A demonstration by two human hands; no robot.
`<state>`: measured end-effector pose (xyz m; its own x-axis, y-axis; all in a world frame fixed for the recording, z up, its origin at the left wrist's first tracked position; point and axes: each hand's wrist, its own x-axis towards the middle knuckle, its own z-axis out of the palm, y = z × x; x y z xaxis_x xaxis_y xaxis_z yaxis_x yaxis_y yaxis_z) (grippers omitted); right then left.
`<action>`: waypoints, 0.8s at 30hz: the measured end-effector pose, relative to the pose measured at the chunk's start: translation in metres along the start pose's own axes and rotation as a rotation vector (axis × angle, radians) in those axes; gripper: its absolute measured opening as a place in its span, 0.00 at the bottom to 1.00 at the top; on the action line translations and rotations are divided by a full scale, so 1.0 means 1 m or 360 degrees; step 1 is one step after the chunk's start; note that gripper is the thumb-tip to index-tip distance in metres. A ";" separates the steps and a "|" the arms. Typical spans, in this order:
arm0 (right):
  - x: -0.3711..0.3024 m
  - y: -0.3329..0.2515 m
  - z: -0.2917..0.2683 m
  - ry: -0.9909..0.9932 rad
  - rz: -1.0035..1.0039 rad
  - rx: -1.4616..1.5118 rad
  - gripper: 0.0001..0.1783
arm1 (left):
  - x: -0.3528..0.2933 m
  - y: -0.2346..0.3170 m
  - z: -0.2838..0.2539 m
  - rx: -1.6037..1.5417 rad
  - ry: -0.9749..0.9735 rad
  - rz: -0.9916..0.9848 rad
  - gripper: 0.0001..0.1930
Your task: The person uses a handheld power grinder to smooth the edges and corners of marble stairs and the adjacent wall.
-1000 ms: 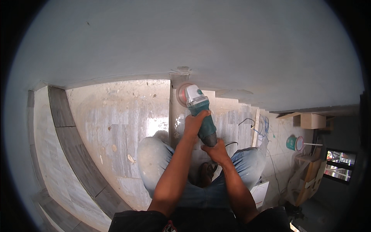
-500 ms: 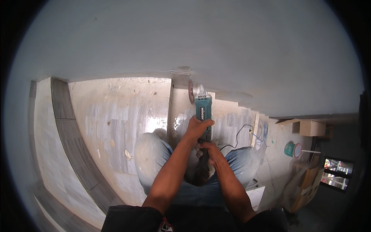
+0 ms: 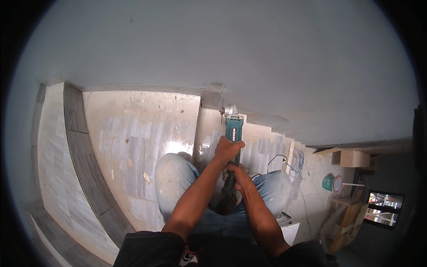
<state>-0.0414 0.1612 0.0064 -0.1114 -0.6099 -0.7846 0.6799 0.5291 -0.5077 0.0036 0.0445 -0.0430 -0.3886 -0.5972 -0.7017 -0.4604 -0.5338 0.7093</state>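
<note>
A teal and black angle grinder (image 3: 234,127) points away from me toward the foot of the wall, held between my knees. My left hand (image 3: 229,149) is wrapped over the front of its body. Behind it, my right hand (image 3: 237,175) closes around the black rear part. The metal head carries a disc (image 3: 222,115) on its left side, which shows as a faint thin edge. Just beyond the disc is a short grey tile piece (image 3: 211,96) at the wall base; I cannot tell whether they touch.
A grey wall (image 3: 231,49) rises ahead. Steps edged with dark wood-look tile (image 3: 91,155) lie left. To the right are blue cable (image 3: 301,158), a green bucket (image 3: 328,182), a cardboard box (image 3: 354,158) and a white box-like thing (image 3: 290,232) by my right knee.
The grinder has come slightly back from the wall base, with both hands still around it. Its disc, a reddish oval before, now looks thin and faint. The whole view has shifted a little.
</note>
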 end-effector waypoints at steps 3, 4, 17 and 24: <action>-0.002 -0.002 0.000 -0.0017 -0.0019 -0.0021 0.05 | -0.004 0.005 0.001 -0.0046 -0.0036 0.0024 0.36; -0.003 -0.003 0.000 -0.0021 -0.0016 -0.0015 0.05 | -0.005 0.006 0.000 -0.0048 -0.0042 0.0024 0.35; 0.005 -0.013 -0.003 -0.0070 0.0029 0.0010 0.05 | -0.007 0.030 -0.004 0.0052 0.0039 -0.0013 0.33; 0.012 -0.014 -0.009 -0.0110 0.0079 0.0058 0.06 | -0.007 0.034 -0.002 -0.0032 0.0059 -0.0011 0.26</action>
<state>-0.0589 0.1515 0.0010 -0.0274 -0.6230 -0.7817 0.7094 0.5388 -0.4543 -0.0081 0.0295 -0.0133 -0.3553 -0.6150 -0.7039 -0.4467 -0.5498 0.7058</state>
